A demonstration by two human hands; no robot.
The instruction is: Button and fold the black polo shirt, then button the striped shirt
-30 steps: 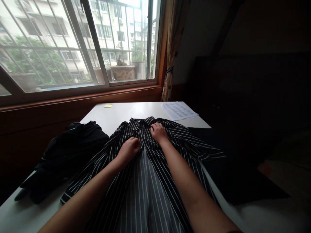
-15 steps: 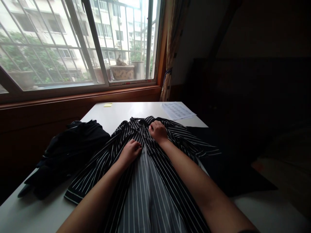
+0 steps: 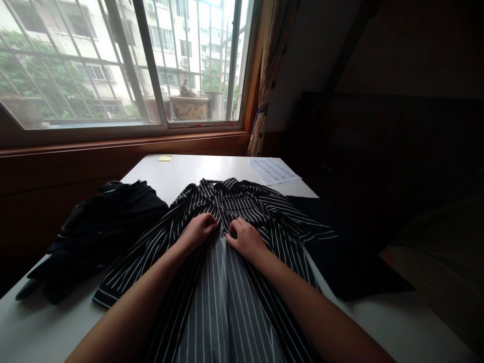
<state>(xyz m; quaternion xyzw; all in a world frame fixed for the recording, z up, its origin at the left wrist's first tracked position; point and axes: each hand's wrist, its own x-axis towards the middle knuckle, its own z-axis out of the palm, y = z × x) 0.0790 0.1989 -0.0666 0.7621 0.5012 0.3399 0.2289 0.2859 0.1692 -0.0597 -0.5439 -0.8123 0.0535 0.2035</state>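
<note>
A black shirt [image 3: 242, 205] with white stripes lies front side up, its collar at the far end and its sleeves spread out. Its front hangs apart below the chest, showing the greyer inner side of the back [image 3: 215, 302]. My left hand [image 3: 199, 229] pinches the left front edge at mid-chest, fingers curled. Just across the gap, my right hand [image 3: 246, 239] has its bent fingers and thumb at the opposite front edge, closed on the cloth. Fingertips of both hands are partly hidden, so any button between them cannot be made out.
A heap of dark clothes [image 3: 109, 227] lies on the white table [image 3: 177, 166] at left. Dark cloth [image 3: 351, 267] sits at right. Printed sheets [image 3: 274, 171] and a yellow sticky note [image 3: 165, 158] are at the far edge, below a barred window [image 3: 196, 60].
My right hand has come down from near the collar to mid-chest, beside my left hand. The left hand stays on the front edge. The collar now shows fully.
</note>
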